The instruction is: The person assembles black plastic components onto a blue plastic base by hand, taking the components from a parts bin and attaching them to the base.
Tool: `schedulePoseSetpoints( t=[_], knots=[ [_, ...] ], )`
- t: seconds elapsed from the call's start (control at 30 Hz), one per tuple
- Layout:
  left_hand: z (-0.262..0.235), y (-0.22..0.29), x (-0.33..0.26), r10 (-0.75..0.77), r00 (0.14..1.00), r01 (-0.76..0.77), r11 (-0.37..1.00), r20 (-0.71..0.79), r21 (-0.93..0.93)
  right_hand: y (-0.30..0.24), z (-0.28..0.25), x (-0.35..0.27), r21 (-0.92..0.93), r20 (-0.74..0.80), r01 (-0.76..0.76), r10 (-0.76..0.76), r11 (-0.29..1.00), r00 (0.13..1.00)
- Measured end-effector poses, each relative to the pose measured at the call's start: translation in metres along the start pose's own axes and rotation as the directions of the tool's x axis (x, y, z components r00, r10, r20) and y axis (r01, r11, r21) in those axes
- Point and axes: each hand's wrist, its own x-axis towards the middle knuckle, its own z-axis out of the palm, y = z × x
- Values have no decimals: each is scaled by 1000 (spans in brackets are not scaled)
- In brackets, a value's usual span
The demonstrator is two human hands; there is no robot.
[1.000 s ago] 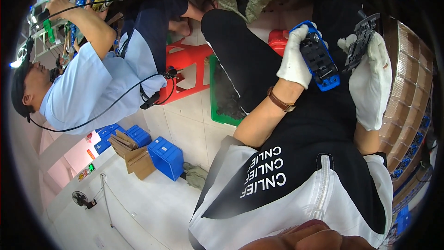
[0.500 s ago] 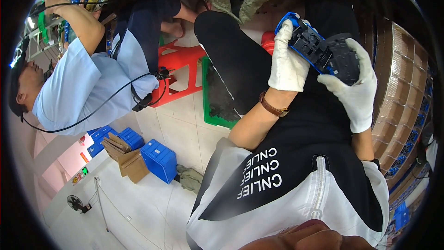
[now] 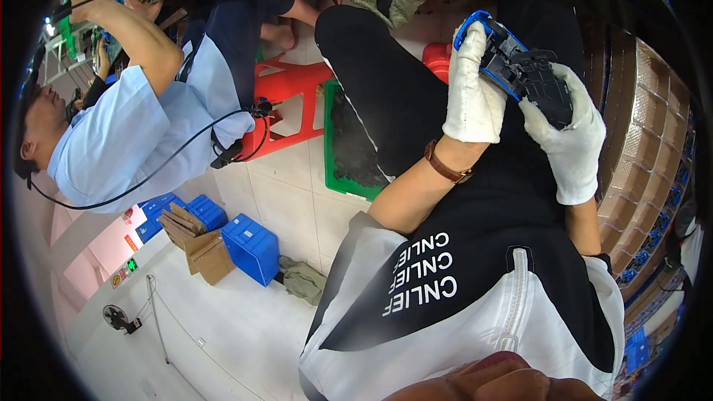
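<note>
The left hand (image 3: 475,96) and right hand (image 3: 573,137), both white-gloved, are raised near each other, gripping with bent fingers.

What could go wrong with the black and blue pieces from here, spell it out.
The black piece overlaps the blue piece in view; their edges might scrape or catch. Both are hand-held, so if the left grip or right grip slips, one might fall.

Shows glossy plastic on the shell (image 3: 468,22), matt plastic on the black part (image 3: 551,93) beside it, matt cloth on the gloves (image 3: 473,100) around it, smooth plastic on the stool (image 3: 297,89) left of it.
</note>
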Motion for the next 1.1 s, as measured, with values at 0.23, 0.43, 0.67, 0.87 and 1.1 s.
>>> schedulePoseSetpoints(
  t=[0.23,0.43,0.67,0.87,1.1],
  knots=[
    [-4,0,0,36,999,-36,999,27,-1,-4,-5,0,-81,47,21,-18,997,999],
    [3,1,-7,22,1000,-22,1000,-22,-7,3,-9,-9,22,-63,49,-48,999,997],
    [-5,2,3,46,998,-45,998,34,-32,-8,-6,3,-106,61,-4,10,994,998],
    [-2,11,2,11,1000,-10,998,26,-65,-7,-13,7,74,98,-80,73,994,993],
    [-1,13,2,-47,998,51,994,48,-96,13,-14,11,719,91,-364,439,592,894]
  ],
)
